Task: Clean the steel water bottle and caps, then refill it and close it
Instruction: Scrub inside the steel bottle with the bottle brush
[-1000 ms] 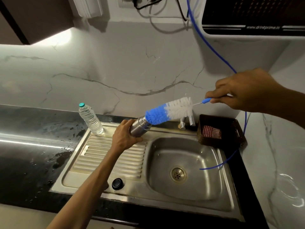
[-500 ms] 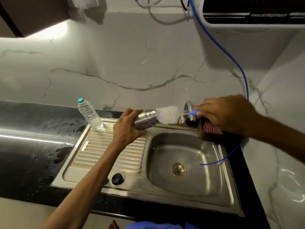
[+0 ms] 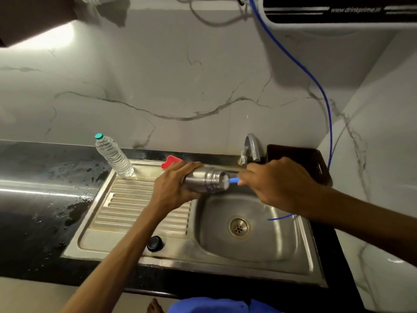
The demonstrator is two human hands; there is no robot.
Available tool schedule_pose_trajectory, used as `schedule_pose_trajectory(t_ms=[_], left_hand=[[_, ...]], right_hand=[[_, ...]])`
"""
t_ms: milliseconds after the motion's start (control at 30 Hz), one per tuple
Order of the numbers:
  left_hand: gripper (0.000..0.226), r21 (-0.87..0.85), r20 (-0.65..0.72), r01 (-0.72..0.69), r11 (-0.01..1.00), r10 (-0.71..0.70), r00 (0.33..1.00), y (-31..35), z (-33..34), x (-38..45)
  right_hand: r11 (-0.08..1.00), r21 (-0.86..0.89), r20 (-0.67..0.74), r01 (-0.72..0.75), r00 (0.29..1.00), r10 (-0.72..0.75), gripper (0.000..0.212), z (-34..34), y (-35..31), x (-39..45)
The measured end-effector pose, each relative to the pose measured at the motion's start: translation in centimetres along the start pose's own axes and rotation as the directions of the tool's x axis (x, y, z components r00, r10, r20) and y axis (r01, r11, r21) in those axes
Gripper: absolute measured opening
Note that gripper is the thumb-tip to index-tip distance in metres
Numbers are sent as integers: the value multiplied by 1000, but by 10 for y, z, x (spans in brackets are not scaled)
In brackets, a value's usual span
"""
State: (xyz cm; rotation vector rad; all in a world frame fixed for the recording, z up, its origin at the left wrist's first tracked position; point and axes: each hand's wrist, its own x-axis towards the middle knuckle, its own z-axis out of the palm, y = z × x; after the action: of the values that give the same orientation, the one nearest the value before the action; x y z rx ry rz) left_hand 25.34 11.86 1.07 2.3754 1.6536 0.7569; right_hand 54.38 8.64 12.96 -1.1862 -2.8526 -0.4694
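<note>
My left hand (image 3: 174, 188) grips the steel water bottle (image 3: 206, 182), held on its side over the left rim of the sink basin, mouth pointing right. My right hand (image 3: 277, 184) holds the blue handle of the bottle brush (image 3: 234, 180) just outside the bottle's mouth. The brush's bristle head is hidden inside the bottle. A black cap (image 3: 155, 243) lies on the drainboard near the front edge of the sink (image 3: 259, 265).
A clear plastic water bottle (image 3: 114, 156) with a green cap stands at the drainboard's back left. A red object (image 3: 170, 161) lies behind my left hand. Tap (image 3: 251, 147), dark basket (image 3: 316, 161) and blue tube (image 3: 325, 109) sit at the back right. The black counter (image 3: 45, 199) is wet.
The brush has gone from just entering the bottle's mouth to fully inside. My right hand moved left and down toward the bottle. The camera tilted down.
</note>
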Motion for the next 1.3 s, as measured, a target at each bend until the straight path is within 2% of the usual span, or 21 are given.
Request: schedule_pose_trajectory(t_ms=[67,167,267,400,467,533,600,700,800,867,1000,1133,1300], left_hand=[[84,41,6,24,999,-24,1000,-20,-6,-12],[87,-2,-59,197,980,-197,979,-33,-9,-22],[85,-64,-69,190,980,-194,978,-8,5,-24],[87,-68,-5,161,985,-162,987,-29,-4,-46],[89,-50,-15,244,969,-245,969,-62,-21,-61],[90,-51,-84,327,943,-331,940,-80,-33,-68],[87,-47,-104,316,948,-319,942,-68,-34,-54],[85,-83,-63,259,962,-265,962,-62,-36,-41],[86,-113,7,233,966,-234,972,-92,-47,-41],[87,-109,27,238,965,-237,971,-117,-55,-40],[88,-111,43,328,938,-325,945,-175,-70,-48],[88,-137,106,316,939,-303,947,-219,-75,-54],[87,-187,126,315,931,-295,947,-263,-74,-52]], right_hand=[[1000,3,6,16,1000,-16,9,-4,8,-12],[998,-69,-75,-12,997,7,16,-14,19,-12],[994,-103,-129,28,991,-42,17,-7,1,18],[990,-34,-34,136,990,-137,12,3,-9,24],[989,-59,-3,134,991,-134,8,-8,0,21],[985,-131,-1,108,994,-109,8,-17,4,33],[989,-145,-59,29,998,-38,17,-22,-1,56],[991,-59,-91,123,988,-128,15,-13,-32,93],[985,-26,10,171,985,-171,15,0,-48,113],[988,-3,18,156,988,-156,15,0,-46,123],[994,-7,38,107,994,-107,35,-28,-32,148],[991,30,75,127,989,-129,47,-38,-40,170],[983,-49,88,176,981,-171,38,-40,-52,219]])
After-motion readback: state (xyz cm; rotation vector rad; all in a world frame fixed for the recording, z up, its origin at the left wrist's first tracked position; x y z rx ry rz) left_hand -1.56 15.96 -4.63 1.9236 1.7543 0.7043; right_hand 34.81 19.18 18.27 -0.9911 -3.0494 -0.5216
